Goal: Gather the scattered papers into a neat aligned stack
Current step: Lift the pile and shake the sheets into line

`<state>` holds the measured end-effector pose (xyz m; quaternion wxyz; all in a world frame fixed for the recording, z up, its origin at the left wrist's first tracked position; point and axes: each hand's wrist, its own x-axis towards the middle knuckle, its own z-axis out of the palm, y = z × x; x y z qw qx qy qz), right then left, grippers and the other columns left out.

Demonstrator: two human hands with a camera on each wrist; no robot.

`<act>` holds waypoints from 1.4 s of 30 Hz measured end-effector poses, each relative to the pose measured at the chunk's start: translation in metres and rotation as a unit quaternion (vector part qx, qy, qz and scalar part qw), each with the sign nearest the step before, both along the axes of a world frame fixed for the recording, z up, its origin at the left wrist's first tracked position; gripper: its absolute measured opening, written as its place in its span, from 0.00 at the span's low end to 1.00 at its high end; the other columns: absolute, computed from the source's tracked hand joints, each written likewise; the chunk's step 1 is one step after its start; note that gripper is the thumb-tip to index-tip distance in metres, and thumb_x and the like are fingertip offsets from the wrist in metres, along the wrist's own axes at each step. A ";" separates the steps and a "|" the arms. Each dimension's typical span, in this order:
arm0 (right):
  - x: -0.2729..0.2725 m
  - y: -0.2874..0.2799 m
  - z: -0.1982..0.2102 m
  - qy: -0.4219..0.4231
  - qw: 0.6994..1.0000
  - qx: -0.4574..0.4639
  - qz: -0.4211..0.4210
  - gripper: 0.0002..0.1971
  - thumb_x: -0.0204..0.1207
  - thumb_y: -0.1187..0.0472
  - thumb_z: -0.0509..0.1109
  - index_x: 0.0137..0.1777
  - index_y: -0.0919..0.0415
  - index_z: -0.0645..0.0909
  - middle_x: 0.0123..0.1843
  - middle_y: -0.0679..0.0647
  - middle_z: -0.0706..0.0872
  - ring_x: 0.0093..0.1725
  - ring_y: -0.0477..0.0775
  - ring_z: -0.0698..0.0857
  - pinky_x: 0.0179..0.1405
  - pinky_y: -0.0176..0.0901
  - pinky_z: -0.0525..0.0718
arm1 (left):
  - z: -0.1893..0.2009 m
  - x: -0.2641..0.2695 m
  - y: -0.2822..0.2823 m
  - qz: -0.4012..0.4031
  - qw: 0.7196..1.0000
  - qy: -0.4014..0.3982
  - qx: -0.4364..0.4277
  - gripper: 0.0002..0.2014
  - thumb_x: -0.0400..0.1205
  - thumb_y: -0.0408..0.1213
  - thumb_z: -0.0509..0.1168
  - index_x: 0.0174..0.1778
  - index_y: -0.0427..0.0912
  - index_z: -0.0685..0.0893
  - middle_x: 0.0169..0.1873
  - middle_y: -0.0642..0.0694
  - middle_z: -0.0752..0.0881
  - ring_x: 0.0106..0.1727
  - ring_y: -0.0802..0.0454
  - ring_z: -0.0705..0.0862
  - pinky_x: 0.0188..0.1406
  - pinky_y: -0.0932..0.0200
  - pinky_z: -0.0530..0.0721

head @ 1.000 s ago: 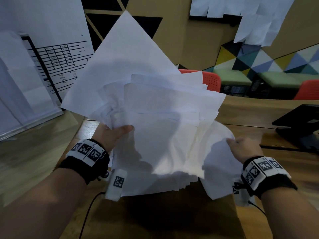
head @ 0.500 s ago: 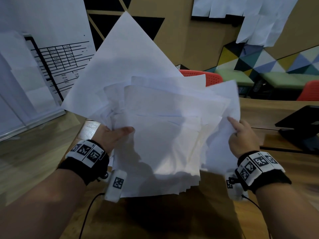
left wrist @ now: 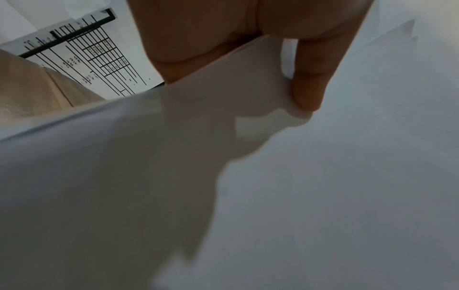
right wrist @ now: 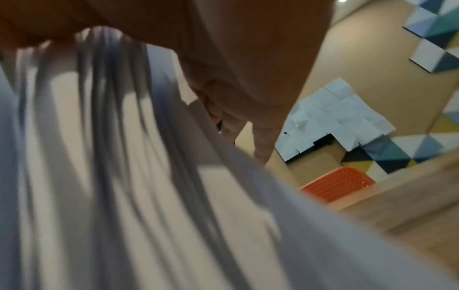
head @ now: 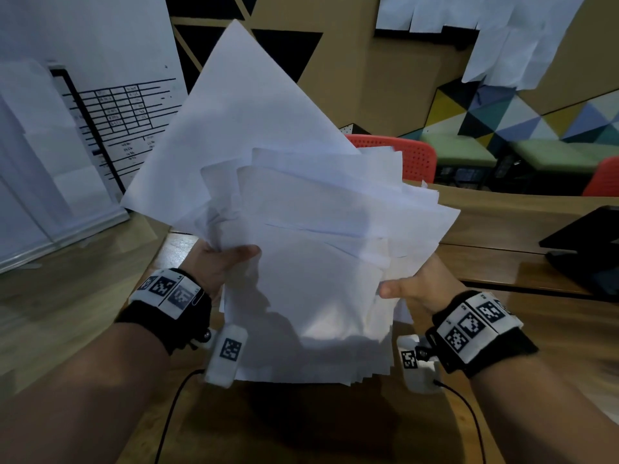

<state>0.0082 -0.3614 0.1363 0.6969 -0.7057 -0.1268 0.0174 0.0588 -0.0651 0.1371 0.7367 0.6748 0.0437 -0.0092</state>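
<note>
Both hands grasp the papers (head: 311,262), a ragged fan held upright above the worktop (head: 502,262): left hand (head: 217,266) pinches the edge at 9 o'clock, right hand (head: 418,286) clamps the edge at 3 o'clock, one big sheet jutting toward 12 o'clock

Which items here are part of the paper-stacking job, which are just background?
Job:
- papers, fanned, unaligned
- left hand gripping them
- right hand gripping them

Background:
- orange chair
- whiteboard
- wall notes
- black device
- table
</note>
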 end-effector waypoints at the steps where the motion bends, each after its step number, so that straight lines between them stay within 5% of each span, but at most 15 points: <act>1: 0.000 0.002 -0.001 0.000 1.000 0.022 -0.007 0.37 0.40 0.54 0.90 0.53 0.58 0.84 0.48 0.53 0.91 0.52 0.54 0.89 0.48 0.47 0.86 | 0.000 0.001 0.000 0.007 1.000 0.004 -0.001 0.08 0.51 0.34 0.81 0.21 0.44 0.89 0.21 0.46 0.88 0.29 0.42 0.86 0.40 0.45 0.88; 4: -0.007 0.010 -0.001 -0.017 0.999 0.028 -0.032 0.26 0.47 0.64 0.87 0.48 0.51 0.88 0.48 0.51 0.92 0.53 0.55 0.89 0.50 0.50 0.88 | 0.005 -0.002 -0.004 0.009 1.000 -0.001 0.012 0.11 0.51 0.38 0.81 0.24 0.39 0.88 0.20 0.49 0.88 0.36 0.42 0.87 0.46 0.47 0.87; 6: -0.011 0.014 -0.003 -0.025 0.997 0.029 -0.069 0.19 0.58 0.69 0.82 0.47 0.52 0.86 0.45 0.47 0.92 0.50 0.50 0.90 0.50 0.46 0.87 | 0.011 -0.007 -0.010 0.007 0.999 -0.021 0.033 0.09 0.63 0.28 0.79 0.28 0.39 0.84 0.15 0.54 0.85 0.24 0.57 0.86 0.28 0.66 0.86; 8: -0.012 0.013 -0.008 -0.015 0.993 0.059 -0.103 0.19 0.67 0.80 0.72 0.42 0.52 0.87 0.41 0.46 0.93 0.45 0.47 0.91 0.50 0.47 0.87 | 0.017 -0.012 -0.015 0.003 0.999 -0.035 0.039 0.09 0.70 0.24 0.74 0.32 0.40 0.82 0.14 0.58 0.84 0.18 0.65 0.83 0.18 0.73 0.79; 12: -0.013 0.010 -0.010 0.037 0.983 0.120 -0.134 0.23 0.71 0.83 0.63 0.37 0.55 0.90 0.40 0.50 0.93 0.44 0.51 0.91 0.51 0.49 0.87 | 0.009 -0.001 -0.014 -0.042 0.999 -0.005 0.017 0.22 0.48 0.39 0.83 0.37 0.40 0.88 0.31 0.47 0.92 0.40 0.43 0.89 0.42 0.52 0.90; 16: -0.009 0.012 -0.008 0.031 0.969 0.168 -0.178 0.18 0.68 0.79 0.70 0.56 0.67 0.80 0.46 0.53 0.91 0.50 0.56 0.90 0.55 0.53 0.86 | 0.005 0.005 -0.014 -0.002 0.992 0.035 0.118 0.45 0.38 0.61 0.82 0.45 0.33 0.87 0.44 0.37 0.89 0.50 0.39 0.88 0.58 0.41 0.85; 19: -0.011 0.022 -0.002 0.023 0.966 0.166 -0.195 0.42 0.54 0.65 0.84 0.70 0.66 0.71 0.58 0.59 0.88 0.59 0.60 0.87 0.58 0.55 0.85 | 0.017 -0.003 -0.023 0.049 0.979 0.060 0.190 0.34 0.63 0.57 0.76 0.51 0.29 0.82 0.46 0.40 0.84 0.48 0.44 0.83 0.54 0.52 0.83; 23: -0.016 0.039 0.011 0.004 0.946 0.084 -0.312 0.23 0.65 0.74 0.78 0.59 0.65 0.78 0.49 0.55 0.89 0.47 0.52 0.90 0.54 0.53 0.88 | 0.029 -0.027 -0.041 0.074 0.979 0.017 0.191 0.19 0.72 0.51 0.72 0.27 0.40 0.76 0.26 0.50 0.78 0.30 0.52 0.78 0.34 0.62 0.76; 26: -0.017 0.037 0.014 -0.003 0.936 0.129 -0.328 0.19 0.66 0.75 0.76 0.56 0.63 0.80 0.44 0.50 0.89 0.38 0.44 0.90 0.41 0.43 0.88 | 0.036 -0.038 -0.040 0.084 0.977 -0.021 0.193 0.18 0.71 0.53 0.72 0.35 0.38 0.83 0.25 0.47 0.79 0.30 0.49 0.79 0.22 0.70 0.76; 28: -0.019 0.034 0.014 -0.018 0.941 0.132 -0.311 0.25 0.65 0.77 0.76 0.61 0.63 0.78 0.47 0.51 0.89 0.42 0.44 0.91 0.41 0.38 0.88 | 0.037 -0.042 -0.034 0.066 0.972 -0.045 0.220 0.25 0.65 0.59 0.73 0.43 0.38 0.86 0.30 0.43 0.82 0.34 0.45 0.82 0.27 0.66 0.79; 31: -0.021 0.029 0.007 -0.010 0.954 0.101 -0.283 0.27 0.63 0.79 0.77 0.62 0.63 0.78 0.49 0.53 0.90 0.46 0.47 0.91 0.45 0.39 0.89 | 0.031 -0.039 -0.022 0.048 0.966 -0.063 0.248 0.25 0.58 0.64 0.73 0.36 0.46 0.83 0.33 0.43 0.85 0.38 0.45 0.84 0.34 0.59 0.84; 34: -0.022 0.024 0.004 0.017 0.961 0.100 -0.258 0.24 0.63 0.78 0.77 0.59 0.64 0.79 0.45 0.50 0.91 0.44 0.46 0.91 0.39 0.34 0.87 | 0.036 -0.029 -0.014 0.028 0.983 -0.102 0.152 0.19 0.53 0.57 0.75 0.34 0.54 0.82 0.26 0.57 0.89 0.32 0.65 0.86 0.34 0.72 0.85; 37: -0.023 0.019 0.007 0.012 0.975 0.071 -0.212 0.22 0.63 0.80 0.75 0.54 0.61 0.81 0.40 0.44 0.92 0.43 0.42 0.91 0.39 0.32 0.86 | 0.046 -0.014 -0.004 0.043 0.991 -0.098 0.078 0.18 0.45 0.60 0.69 0.28 0.59 0.89 0.22 0.76 0.84 0.28 0.77 0.84 0.42 0.66 0.87; 38: -0.023 0.019 0.008 0.008 0.979 0.070 -0.192 0.23 0.62 0.82 0.74 0.55 0.62 0.80 0.40 0.43 0.92 0.44 0.42 0.91 0.40 0.32 0.86 | 0.051 -0.010 -0.002 0.049 0.989 -0.110 0.083 0.14 0.45 0.62 0.69 0.25 0.68 0.87 0.22 0.74 0.84 0.29 0.76 0.84 0.44 0.66 0.86; 42: -0.020 0.019 0.008 0.003 0.981 0.066 -0.180 0.22 0.63 0.82 0.73 0.53 0.62 0.82 0.41 0.45 0.93 0.45 0.44 0.91 0.42 0.35 0.87 | 0.072 -0.014 -0.005 0.026 0.963 -0.183 0.197 0.26 0.48 0.70 0.67 0.24 0.49 0.81 0.28 0.48 0.83 0.30 0.56 0.80 0.37 0.62 0.78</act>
